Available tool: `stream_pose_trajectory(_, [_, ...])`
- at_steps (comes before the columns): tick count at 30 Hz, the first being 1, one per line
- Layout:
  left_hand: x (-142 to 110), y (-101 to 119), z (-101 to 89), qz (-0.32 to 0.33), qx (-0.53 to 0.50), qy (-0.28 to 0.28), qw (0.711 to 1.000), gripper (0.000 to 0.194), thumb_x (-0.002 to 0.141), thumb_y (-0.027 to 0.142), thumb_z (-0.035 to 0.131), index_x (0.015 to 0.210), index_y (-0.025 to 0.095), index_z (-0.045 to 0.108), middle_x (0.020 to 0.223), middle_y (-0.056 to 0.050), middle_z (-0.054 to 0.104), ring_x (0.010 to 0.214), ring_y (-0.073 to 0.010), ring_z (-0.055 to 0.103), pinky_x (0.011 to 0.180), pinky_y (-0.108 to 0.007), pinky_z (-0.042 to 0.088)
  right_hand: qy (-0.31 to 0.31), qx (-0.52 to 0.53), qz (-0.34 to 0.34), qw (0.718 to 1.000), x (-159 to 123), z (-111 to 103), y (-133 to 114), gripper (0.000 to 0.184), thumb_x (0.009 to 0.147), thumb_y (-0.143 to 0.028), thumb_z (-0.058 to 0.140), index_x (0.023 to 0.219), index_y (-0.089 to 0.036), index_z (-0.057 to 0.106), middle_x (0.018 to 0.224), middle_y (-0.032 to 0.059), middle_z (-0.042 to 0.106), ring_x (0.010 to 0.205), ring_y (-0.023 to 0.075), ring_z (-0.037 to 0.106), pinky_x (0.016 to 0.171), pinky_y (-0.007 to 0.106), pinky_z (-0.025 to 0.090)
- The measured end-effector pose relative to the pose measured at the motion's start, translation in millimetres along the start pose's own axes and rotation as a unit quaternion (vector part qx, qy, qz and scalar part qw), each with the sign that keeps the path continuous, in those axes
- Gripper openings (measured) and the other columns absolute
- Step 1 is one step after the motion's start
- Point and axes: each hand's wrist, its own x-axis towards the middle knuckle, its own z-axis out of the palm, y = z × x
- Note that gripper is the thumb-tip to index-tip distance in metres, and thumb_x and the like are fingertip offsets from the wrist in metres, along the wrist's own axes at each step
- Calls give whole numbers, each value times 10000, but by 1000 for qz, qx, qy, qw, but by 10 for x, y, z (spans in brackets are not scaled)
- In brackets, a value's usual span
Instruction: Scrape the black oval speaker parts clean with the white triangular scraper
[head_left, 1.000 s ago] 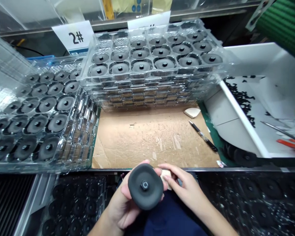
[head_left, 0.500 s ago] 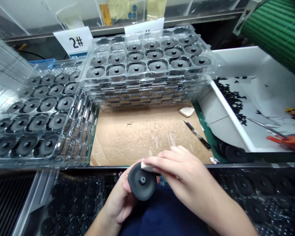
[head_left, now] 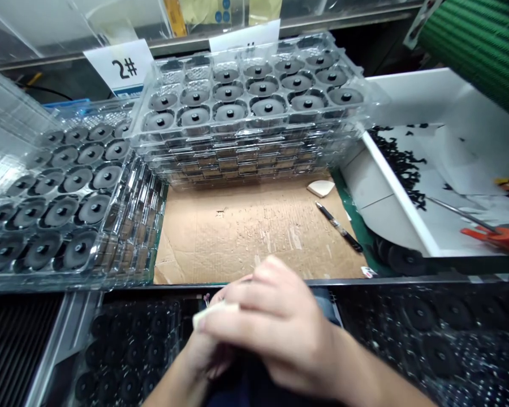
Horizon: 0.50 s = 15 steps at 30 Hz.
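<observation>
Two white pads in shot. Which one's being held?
The white pad pinched in the right hand, just above the left hand. The other white pad lies untouched on the brown cardboard, near a black pen.

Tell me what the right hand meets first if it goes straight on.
The right hand would likely meet the left hand first, right past the pale pad it holds; depth is unclear.

Room past R hand (head_left: 271, 322), tray stack (head_left: 246, 152) blocks
</observation>
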Motion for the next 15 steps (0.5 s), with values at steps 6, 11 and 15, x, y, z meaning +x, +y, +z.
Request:
stream_pose_trajectory(6, [-31,112,-39,6,-53,-27,998,564,520,425,785,1052,282,668,1161,-18,676,953,-212,667,849,-246,497,24,-11,256,966,-376,103,557,200,901,-168,481,1018,-219,635,913,27,675,814,157,569,724,290,424])
stream_pose_trajectory(11, [0,124,-113,8,-71,-45,996,550,544,459,745,1059,284,666,1112,-13,702,986,-221,657,877,-257,494,-37,7,264,964,-834,510,793,173,864,-177,518,901,-219,682,766,17,691,694,167,596,652,292,461])
stream_pose_trajectory(15, [44,108,-99,18,-61,-69,996,484,610,428,730,1068,287,662,1104,-10,704,984,-213,656,887,-260,491,-7,20,274,961,-749,394,625,178,880,-192,506,958,-218,664,810,20,679,725,155,598,658,272,477])
